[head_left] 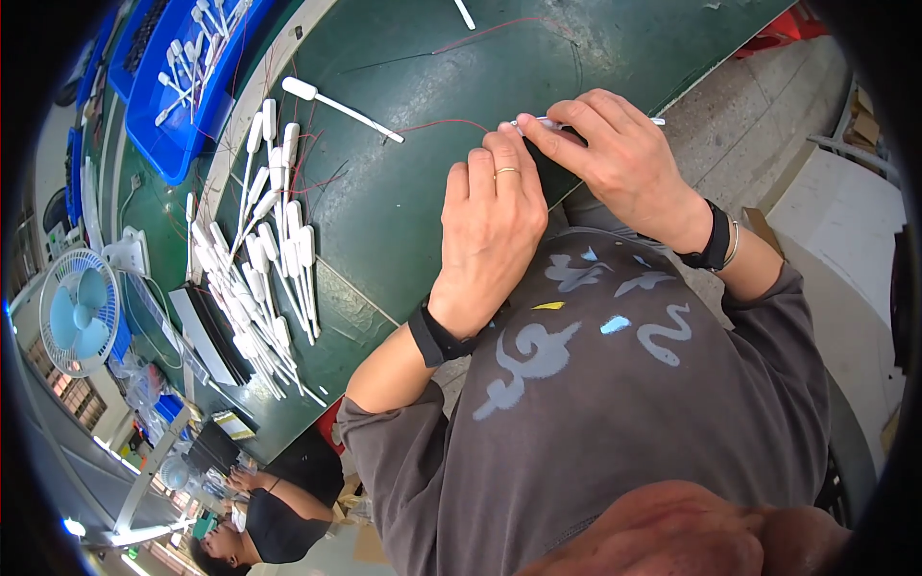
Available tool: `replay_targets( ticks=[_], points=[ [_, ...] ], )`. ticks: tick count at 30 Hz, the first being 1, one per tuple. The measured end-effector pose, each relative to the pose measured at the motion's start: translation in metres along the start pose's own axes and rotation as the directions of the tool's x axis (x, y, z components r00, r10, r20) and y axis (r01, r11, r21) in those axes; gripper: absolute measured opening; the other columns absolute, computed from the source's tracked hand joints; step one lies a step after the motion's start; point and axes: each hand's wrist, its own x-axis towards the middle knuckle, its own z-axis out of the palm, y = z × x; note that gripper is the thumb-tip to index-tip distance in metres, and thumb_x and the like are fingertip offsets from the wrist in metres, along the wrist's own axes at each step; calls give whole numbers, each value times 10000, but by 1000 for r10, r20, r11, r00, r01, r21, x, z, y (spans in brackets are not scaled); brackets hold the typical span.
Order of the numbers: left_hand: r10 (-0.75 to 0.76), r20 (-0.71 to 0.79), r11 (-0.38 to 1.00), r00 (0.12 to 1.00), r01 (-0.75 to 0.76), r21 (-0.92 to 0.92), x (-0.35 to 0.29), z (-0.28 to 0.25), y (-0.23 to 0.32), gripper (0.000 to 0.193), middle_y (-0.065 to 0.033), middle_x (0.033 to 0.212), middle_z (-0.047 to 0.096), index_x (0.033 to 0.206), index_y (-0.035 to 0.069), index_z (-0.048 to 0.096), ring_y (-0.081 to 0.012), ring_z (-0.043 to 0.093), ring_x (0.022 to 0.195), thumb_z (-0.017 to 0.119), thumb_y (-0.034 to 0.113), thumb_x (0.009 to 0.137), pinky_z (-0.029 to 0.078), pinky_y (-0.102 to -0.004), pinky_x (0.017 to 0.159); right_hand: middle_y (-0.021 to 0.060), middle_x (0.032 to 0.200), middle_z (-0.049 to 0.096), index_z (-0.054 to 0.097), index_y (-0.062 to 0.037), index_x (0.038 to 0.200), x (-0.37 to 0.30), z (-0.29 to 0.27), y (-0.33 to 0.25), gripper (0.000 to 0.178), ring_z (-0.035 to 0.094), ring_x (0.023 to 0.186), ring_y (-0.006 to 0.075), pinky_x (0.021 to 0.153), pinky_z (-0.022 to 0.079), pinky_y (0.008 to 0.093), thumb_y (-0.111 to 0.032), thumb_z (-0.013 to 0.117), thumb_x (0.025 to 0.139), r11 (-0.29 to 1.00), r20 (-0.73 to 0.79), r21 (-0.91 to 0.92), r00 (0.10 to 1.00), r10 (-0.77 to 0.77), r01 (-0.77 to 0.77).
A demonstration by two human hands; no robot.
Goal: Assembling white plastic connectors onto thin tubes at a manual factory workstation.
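My right hand [615, 158] is closed on a thin white stick [658, 121], its end showing beyond the knuckles. My left hand [495, 206] pinches at the stick's other end, where a thin red wire [442, 124] runs in under the fingertips; the exact grip is hidden. Both hands meet over the near edge of the green table [403, 211]. Left of them lies a single white stick with a thick rounded head [351, 115]. Farther left is a loose pile of similar white sticks [259, 278], several with red wires.
A blue bin [158, 139] with more white sticks stands at the far left. Beyond the pile are a black-and-white tray-like piece [206, 336] and a blue fan [82, 312]. Another person [279, 518] works at the lower left. Loose wires [499, 29] cross the tabletop.
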Motion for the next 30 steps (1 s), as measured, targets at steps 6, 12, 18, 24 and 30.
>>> replay_targets(
  ticks=[6, 12, 18, 24, 30],
  points=[
    [-42, -128, 986, 991, 20, -164, -9, 11, -10, 396, -127, 1045, 620, 1170, -66, 653, -226, 592, 885, 619, 35, 789, 496, -323, 748, 32, 982, 605, 691, -103, 1196, 0, -2, -1, 441, 605, 889, 198, 726, 546, 320, -33, 682, 761, 999, 53, -40, 999, 6, -4],
    [-115, -168, 953, 979, 61, -297, -9, 14, -11, 313, -96, 1041, 628, 1113, -15, 675, -220, 600, 868, 644, 41, 807, 489, -335, 739, 23, 962, 603, 691, -115, 1198, 0, -2, 1, 446, 608, 861, 179, 696, 549, 309, -20, 693, 762, 1000, 40, -26, 999, -13, 14],
    [-133, -168, 948, 977, 75, -310, -9, 13, -12, 275, -78, 1034, 634, 1087, 7, 685, -216, 604, 854, 672, 56, 816, 486, -339, 732, 23, 940, 597, 694, -121, 1192, 1, -2, 2, 441, 605, 841, 169, 687, 552, 303, -11, 698, 765, 1000, 23, -9, 999, -29, 30],
    [-145, -185, 932, 972, 71, -356, -8, 14, -14, 282, -83, 1032, 635, 1093, 7, 682, -221, 604, 854, 701, 58, 816, 487, -342, 734, 15, 952, 593, 686, -127, 1202, 2, -4, 0, 450, 601, 838, 160, 684, 550, 290, -9, 696, 768, 997, 60, -56, 997, -50, 54],
    [-162, -195, 913, 967, 72, -401, -9, 15, -15, 297, -85, 1042, 636, 1104, 8, 678, -227, 604, 860, 721, 58, 814, 487, -345, 742, 9, 966, 590, 675, -116, 1206, 2, -4, 2, 452, 595, 854, 152, 704, 550, 278, -22, 688, 764, 988, 105, -110, 990, -96, 108]
  ],
)
